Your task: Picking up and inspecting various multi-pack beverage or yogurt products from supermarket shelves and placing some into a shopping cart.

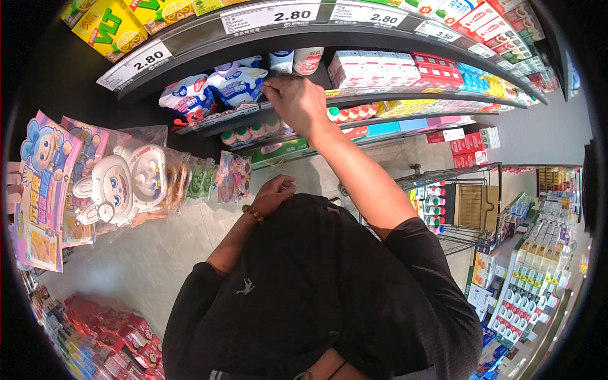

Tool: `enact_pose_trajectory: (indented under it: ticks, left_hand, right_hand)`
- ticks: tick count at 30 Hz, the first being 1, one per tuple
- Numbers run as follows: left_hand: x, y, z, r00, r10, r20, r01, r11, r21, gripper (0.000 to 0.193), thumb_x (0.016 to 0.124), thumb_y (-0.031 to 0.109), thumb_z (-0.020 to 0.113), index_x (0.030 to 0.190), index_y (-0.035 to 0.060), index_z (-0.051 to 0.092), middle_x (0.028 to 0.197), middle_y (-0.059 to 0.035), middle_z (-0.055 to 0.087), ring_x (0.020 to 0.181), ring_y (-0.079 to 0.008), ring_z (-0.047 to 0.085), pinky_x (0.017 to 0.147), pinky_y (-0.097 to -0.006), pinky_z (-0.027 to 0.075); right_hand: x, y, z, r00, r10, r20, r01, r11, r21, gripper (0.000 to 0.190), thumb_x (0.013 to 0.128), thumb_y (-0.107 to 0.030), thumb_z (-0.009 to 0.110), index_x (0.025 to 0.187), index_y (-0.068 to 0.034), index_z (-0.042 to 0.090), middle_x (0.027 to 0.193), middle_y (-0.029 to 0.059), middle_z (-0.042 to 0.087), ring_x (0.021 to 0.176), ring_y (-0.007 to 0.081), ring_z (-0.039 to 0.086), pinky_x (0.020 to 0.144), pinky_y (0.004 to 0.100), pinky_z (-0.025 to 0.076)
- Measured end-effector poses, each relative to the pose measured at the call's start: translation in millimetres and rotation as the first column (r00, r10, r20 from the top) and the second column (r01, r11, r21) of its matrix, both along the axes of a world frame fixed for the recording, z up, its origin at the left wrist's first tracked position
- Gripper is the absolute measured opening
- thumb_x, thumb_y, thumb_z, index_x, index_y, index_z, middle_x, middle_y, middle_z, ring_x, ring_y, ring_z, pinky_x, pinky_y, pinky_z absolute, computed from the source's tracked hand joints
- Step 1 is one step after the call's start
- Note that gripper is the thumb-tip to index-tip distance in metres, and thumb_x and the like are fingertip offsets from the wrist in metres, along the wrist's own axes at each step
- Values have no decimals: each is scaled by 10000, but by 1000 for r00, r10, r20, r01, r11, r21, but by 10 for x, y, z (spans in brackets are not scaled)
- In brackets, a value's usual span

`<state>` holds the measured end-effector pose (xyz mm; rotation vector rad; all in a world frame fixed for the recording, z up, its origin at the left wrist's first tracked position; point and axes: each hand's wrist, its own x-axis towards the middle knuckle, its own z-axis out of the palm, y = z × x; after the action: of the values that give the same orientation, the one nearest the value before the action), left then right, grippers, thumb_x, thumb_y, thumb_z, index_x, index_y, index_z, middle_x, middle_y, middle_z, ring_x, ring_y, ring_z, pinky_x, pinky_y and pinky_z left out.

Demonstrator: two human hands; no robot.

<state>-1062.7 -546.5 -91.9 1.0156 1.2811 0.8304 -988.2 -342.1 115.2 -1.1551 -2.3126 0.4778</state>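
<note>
My right hand [299, 102] reaches to a store shelf, its fingertips curled at the right edge of a blue-and-white yogurt pouch [237, 86]; whether they grip it cannot be told. A second pouch with red and blue print [187, 97] sits just left of that one. Behind my right hand stand a white bottle with red print [308, 59] and a blue-and-white container [281, 61]. Low by my body, my left hand [278, 190] has loosely bent fingers and holds nothing visible; a beaded bracelet [254, 213] is on that wrist.
Hanging packaged toys [128, 183] jut out at left. The upper shelf's edge with price tags [270, 16] curves above my right hand. Milk cartons [373, 69] line the same shelf. A wire shopping cart [465, 237] stands at right, and stacked red packages [116, 332] lie lower left.
</note>
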Motion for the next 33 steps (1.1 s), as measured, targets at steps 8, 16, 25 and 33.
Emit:
enact_pose_trajectory:
  ticks: [8, 16, 25, 33]
  left_hand:
    - [14, 52, 61, 1000, -23, 8, 24, 997, -75, 437, 971, 260, 701, 1305, -7, 613, 1103, -141, 706, 959, -181, 706, 866, -323, 547]
    - [193, 137, -161, 992, -127, 18, 128, 984, -120, 452, 961, 278, 707, 1306, 0, 621, 1101, -123, 707, 948, -179, 699, 871, -326, 545]
    - [838, 619, 37, 955, -273, -113, 267, 961, -71, 437, 963, 283, 688, 1286, -6, 630, 1053, -124, 710, 887, -199, 706, 822, -344, 560]
    - [1526, 681, 56, 916, -397, -62, 389, 915, -112, 371, 1014, 196, 665, 1313, -14, 600, 1090, -113, 722, 958, -175, 699, 861, -301, 557]
  right_hand:
    - [294, -72, -66, 992, 53, -114, -39, 992, 120, 231, 909, -282, 723, 1083, -144, 786, 995, 100, 764, 910, 322, 715, 822, 416, 579]
    - [1718, -826, -803, 945, -225, -236, 135, 929, -345, 170, 921, -121, 719, 1076, -67, 760, 999, 126, 749, 852, 313, 724, 745, 371, 573]
    - [3617, -1926, -2137, 780, -626, -1, 431, 538, -724, 224, 992, -176, 685, 1102, 7, 755, 963, 99, 786, 887, 131, 721, 809, 288, 559]
    - [4802, -1981, -2592, 551, -832, -69, 541, 419, -729, 241, 1011, -183, 642, 1110, 16, 736, 900, 56, 764, 777, 79, 664, 725, 255, 541]
